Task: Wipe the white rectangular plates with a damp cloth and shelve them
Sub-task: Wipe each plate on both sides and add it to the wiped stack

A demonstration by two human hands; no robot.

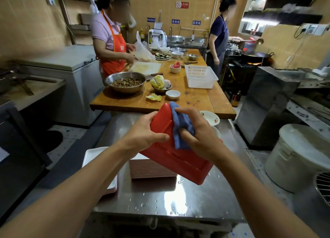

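My left hand (145, 133) grips the left edge of a rectangular plate (175, 161) tilted up over the steel table, its red underside facing me. A blue cloth (181, 126) lies bunched against the plate's upper right part, gripped by my right hand (198, 130). Under the raised plate stands a tall stack of rectangular plates (151, 168) with red-and-white edges. A lower stack with a white top face (92, 154) sits at the table's left edge, partly hidden by my left forearm.
The steel table (160, 200) is wet with droplets. A round patterned dish (210, 117) lies beyond the plate. Behind is a wooden worktable (194, 99) with bowls, cabbage and a white basket (200, 76). Two people work there. A white lidded bucket (300, 155) stands right.
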